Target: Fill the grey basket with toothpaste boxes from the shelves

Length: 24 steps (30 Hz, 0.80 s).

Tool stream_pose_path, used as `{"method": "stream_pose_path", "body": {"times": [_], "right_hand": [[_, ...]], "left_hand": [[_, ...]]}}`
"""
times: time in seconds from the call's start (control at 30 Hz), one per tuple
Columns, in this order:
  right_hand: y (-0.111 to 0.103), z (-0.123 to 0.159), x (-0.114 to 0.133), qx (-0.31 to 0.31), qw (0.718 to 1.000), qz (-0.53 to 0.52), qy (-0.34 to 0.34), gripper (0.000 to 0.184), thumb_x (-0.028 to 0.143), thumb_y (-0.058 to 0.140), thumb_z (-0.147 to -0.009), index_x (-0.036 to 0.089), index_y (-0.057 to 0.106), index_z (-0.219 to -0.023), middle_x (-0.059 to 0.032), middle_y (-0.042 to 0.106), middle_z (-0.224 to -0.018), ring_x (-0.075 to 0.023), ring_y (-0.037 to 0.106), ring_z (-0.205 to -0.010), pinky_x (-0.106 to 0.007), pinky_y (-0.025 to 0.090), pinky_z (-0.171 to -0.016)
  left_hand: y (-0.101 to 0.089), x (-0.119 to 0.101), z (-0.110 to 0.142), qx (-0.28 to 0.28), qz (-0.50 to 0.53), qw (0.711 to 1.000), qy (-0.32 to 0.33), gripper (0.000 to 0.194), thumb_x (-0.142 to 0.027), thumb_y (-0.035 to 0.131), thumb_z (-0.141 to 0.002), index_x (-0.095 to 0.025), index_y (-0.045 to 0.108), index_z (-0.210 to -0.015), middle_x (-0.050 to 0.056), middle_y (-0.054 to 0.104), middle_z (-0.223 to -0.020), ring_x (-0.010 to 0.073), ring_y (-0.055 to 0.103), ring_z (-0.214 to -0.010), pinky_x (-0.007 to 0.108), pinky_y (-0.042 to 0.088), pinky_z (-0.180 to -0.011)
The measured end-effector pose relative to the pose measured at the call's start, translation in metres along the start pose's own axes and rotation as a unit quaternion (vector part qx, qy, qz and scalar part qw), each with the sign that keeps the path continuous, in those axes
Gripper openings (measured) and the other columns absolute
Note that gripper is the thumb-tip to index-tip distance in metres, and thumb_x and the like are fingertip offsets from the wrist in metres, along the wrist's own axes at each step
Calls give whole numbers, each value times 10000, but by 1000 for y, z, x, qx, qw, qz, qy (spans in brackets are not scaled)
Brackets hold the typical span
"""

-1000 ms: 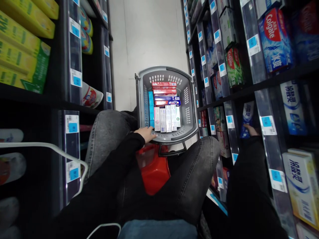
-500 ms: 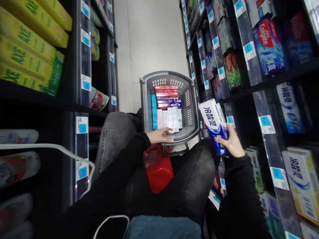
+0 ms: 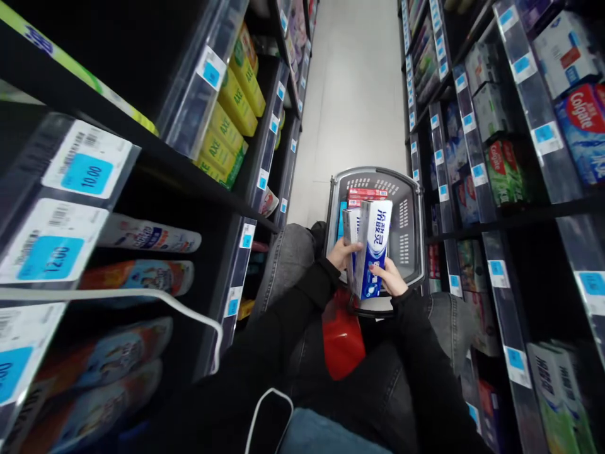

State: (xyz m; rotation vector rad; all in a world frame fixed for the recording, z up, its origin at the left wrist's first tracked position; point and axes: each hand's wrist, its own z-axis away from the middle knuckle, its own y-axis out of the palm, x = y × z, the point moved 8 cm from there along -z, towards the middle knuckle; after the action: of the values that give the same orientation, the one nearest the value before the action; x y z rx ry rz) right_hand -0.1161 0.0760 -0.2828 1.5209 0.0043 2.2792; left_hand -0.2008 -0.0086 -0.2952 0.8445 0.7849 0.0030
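Note:
Two white and blue toothpaste boxes are held tilted above the grey shopping basket (image 3: 414, 265). My right hand (image 3: 391, 279) is closed around the lower right side of the front toothpaste box (image 3: 378, 236), thumb across its face. On the left, my left hand (image 3: 343, 253) grips the other toothpaste box (image 3: 350, 222), which leans close beside the first. Inside the basket, red boxes (image 3: 367, 193) and part of a light blue box (image 3: 341, 217) show; the held boxes hide most of the contents.
Shelves line both sides of a narrow aisle floor (image 3: 354, 94). Colgate boxes (image 3: 505, 170) stand on the right, yellow AXE packs (image 3: 222, 135) and bottles (image 3: 142, 277) on the left. Under the basket's near side sits a red object (image 3: 343, 340). A white cable (image 3: 142, 294) crosses at left.
My right hand has brought the toothpaste boxes from the right shelf side to over the basket. My left hand has left the basket's near edge and taken hold of one. The view has turned left.

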Motion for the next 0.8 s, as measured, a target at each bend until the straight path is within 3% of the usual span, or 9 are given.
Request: {"method": "stream_pose_path", "body": {"times": [0.13,0.27,0.37,0.47,0.53,0.67,0.8], "right_hand": [[-17,10,0,-39,997,24,-60,586,385,872,-535,237,611,-1038,-35,698,-1049,-226,652,-971,-406,532,-914],[-31,22,20,-105,979,102,-139,600,354,868,-534,231,576,-1043,-59,677,-1045,-248,637,-979,-433,523,-921],[-38,36,47,-180,929,228,-228,508,350,820,-611,224,568,-1034,-70,661,-1033,-259,624,-988,-449,501,-938],[-40,52,69,-236,866,308,-314,448,303,747,-685,230,560,-1085,-88,643,-1126,-271,604,-1075,-457,465,-990],[-39,56,75,-241,841,341,-344,447,265,710,-705,235,550,-1121,-97,634,-1166,-279,599,-1104,-456,462,-994],[-42,48,71,-198,809,435,-341,442,220,637,-740,229,541,-1172,-109,642,-1179,-295,603,-1106,-469,479,-956],[-50,38,61,-172,768,513,-341,401,200,580,-769,206,561,-1170,-121,660,-1145,-303,606,-1076,-493,468,-938]], "left_hand": [[5,-5,-1,1,-64,997,33,626,-359,904,-412,-123,672,-943,129,738,-960,346,662,-1028,471,496,-945],[3,-23,-1,-35,-172,980,97,607,-364,903,-377,-146,670,-894,92,737,-948,312,660,-987,461,477,-954],[-1,-32,-3,-56,-213,967,126,606,-391,898,-349,-144,653,-845,82,733,-905,307,659,-942,438,479,-923],[-3,-29,-5,-50,-193,973,115,626,-412,897,-347,-133,650,-850,93,731,-899,312,665,-933,418,497,-890],[-5,-28,-6,-49,-150,981,109,627,-455,886,-381,-133,653,-865,97,733,-888,310,678,-914,412,518,-860],[-9,-42,-3,-56,-67,985,148,615,-565,822,-504,-145,653,-919,106,732,-862,307,693,-907,409,547,-809],[-12,-58,0,-57,-72,979,184,671,-485,864,-484,-152,627,-1016,105,731,-934,301,679,-979,394,535,-849]]}}
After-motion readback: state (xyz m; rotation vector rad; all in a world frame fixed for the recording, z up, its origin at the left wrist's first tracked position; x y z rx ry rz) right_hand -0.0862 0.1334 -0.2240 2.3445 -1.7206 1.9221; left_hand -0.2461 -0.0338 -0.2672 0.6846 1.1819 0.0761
